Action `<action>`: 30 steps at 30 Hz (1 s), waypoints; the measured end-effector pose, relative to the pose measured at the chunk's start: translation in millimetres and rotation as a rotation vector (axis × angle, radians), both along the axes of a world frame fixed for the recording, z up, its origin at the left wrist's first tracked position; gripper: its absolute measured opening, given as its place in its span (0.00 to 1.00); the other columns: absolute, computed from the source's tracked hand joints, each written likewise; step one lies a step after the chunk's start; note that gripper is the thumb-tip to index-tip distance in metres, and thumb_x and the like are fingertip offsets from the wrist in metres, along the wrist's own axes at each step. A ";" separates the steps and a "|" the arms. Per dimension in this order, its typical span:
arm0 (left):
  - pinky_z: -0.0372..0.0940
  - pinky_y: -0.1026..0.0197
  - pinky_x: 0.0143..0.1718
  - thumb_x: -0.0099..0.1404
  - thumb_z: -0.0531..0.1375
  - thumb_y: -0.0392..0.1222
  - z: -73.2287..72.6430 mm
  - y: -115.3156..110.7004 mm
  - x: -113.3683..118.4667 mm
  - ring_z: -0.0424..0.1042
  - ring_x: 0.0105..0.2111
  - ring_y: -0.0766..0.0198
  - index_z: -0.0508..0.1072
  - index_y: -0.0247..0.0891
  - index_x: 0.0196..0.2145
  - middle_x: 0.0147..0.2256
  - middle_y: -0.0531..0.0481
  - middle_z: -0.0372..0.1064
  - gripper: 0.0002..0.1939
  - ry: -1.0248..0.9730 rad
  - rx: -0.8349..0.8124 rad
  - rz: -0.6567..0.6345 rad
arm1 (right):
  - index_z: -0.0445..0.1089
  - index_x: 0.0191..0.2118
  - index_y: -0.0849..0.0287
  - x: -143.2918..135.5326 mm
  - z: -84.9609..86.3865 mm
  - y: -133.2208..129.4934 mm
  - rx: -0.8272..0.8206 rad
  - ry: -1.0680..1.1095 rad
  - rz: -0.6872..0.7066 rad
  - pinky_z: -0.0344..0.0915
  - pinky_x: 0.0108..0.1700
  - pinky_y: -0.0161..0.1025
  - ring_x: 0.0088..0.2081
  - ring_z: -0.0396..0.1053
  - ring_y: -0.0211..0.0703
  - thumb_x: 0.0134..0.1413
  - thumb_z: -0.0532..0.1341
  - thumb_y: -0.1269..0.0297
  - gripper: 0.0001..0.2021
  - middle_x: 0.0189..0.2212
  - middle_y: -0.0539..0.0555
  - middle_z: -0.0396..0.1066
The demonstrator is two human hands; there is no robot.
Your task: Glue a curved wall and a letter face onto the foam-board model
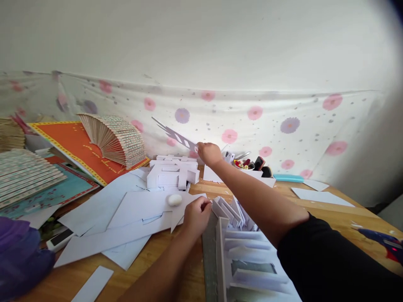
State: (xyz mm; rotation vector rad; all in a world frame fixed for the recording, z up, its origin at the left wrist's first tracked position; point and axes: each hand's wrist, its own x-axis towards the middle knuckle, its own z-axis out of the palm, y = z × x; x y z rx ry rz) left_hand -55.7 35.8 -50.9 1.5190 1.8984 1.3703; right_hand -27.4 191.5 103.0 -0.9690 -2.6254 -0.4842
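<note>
The right hand [209,154] pinches a flat white cut-out card strip [179,139], raised over the back edge of the wooden table [192,274]. The left hand [197,214], fingers curled together, contents unclear, is between a white oval object [174,200] and a slatted white card frame [222,260].

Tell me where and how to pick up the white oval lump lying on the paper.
Pinch the white oval lump low on two opposite sides, coming straight down from above. It stands proud of the flat paper sheet and nothing covers it, while its rounded top offers little to hold. The left hand is probably handiest, being just to its right.
</note>
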 end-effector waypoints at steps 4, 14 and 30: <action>0.62 0.60 0.33 0.64 0.53 0.40 1.8 -1.5 0.3 0.71 0.30 0.61 0.73 0.40 0.31 0.28 0.50 0.74 0.10 0.115 -0.009 -0.003 | 0.67 0.53 0.71 -11.4 -43.4 -22.2 -0.074 -0.088 0.101 0.65 0.49 0.45 0.53 0.70 0.55 0.66 0.46 0.75 0.17 0.49 0.71 0.72; 0.60 0.51 0.52 0.58 0.60 0.32 8.7 -3.0 -14.0 0.67 0.49 0.50 0.75 0.39 0.39 0.44 0.42 0.72 0.11 0.535 -0.075 0.048 | 0.68 0.58 0.64 32.3 -36.5 -59.9 -0.214 -0.084 0.322 0.63 0.56 0.45 0.57 0.67 0.53 0.65 0.57 0.58 0.21 0.56 0.64 0.70; 0.60 0.51 0.57 0.53 0.64 0.43 13.3 -106.9 -115.6 0.66 0.56 0.46 0.74 0.42 0.47 0.56 0.40 0.69 0.22 0.852 -0.401 0.132 | 0.77 0.44 0.49 332.0 -102.9 -176.4 -0.352 0.639 0.207 0.76 0.44 0.41 0.43 0.77 0.48 0.60 0.61 0.54 0.11 0.44 0.56 0.77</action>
